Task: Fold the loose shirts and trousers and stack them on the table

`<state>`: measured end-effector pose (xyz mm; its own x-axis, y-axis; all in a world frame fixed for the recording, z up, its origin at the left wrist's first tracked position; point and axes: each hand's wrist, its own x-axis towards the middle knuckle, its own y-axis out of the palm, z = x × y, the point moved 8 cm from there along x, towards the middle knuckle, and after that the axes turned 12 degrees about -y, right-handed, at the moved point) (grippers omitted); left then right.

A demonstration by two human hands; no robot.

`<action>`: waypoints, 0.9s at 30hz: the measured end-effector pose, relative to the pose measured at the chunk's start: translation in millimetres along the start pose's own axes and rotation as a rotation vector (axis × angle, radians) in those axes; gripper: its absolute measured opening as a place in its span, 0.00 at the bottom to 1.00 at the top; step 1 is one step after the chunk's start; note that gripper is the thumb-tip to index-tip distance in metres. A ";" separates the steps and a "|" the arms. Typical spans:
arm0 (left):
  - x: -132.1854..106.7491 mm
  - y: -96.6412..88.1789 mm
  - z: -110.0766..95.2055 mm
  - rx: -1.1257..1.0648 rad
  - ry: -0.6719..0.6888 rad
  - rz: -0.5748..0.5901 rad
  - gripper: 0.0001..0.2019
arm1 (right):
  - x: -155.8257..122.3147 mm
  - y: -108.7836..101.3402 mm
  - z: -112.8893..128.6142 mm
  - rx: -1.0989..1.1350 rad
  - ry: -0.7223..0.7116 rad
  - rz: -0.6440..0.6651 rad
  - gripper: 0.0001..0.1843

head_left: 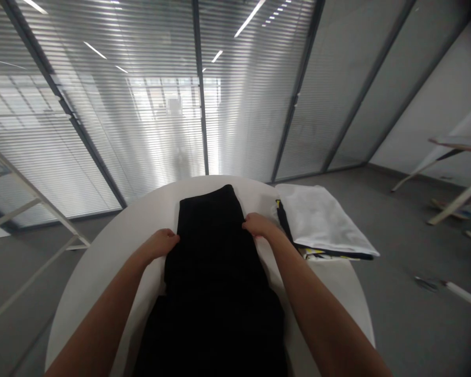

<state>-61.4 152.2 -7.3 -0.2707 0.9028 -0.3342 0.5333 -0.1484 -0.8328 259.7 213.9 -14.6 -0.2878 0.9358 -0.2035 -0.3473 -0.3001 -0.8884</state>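
Note:
A black garment (215,262), perhaps trousers, lies lengthwise over the white round table (102,272), its narrower end away from me and its near part running out of view at the bottom. My left hand (165,242) pinches its left edge, fingers closed on the cloth. On the opposite edge, slightly farther up, my right hand (257,225) has the fabric between thumb and fingers. The cloth between the two hands looks flat. Its folds are hard to make out in the dark fabric.
A folded stack of cloth (322,217), white on top with black and yellow below, rests at the table's right edge. A glass partition with blinds (165,131) stands behind. To the left is a white metal frame (35,199); a table with pale legs (455,201) stands far right.

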 end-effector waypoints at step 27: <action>63.7 -4.3 -24.9 -0.828 -0.044 0.126 0.08 | 3.5 -16.7 -3.1 0.846 0.071 -0.484 0.25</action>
<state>-60.9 220.4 -14.0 -0.1916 0.8802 -0.4341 0.9732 0.1131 -0.2003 267.2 222.7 -1.7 0.0994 0.9934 0.0565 -0.9474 0.1118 -0.2999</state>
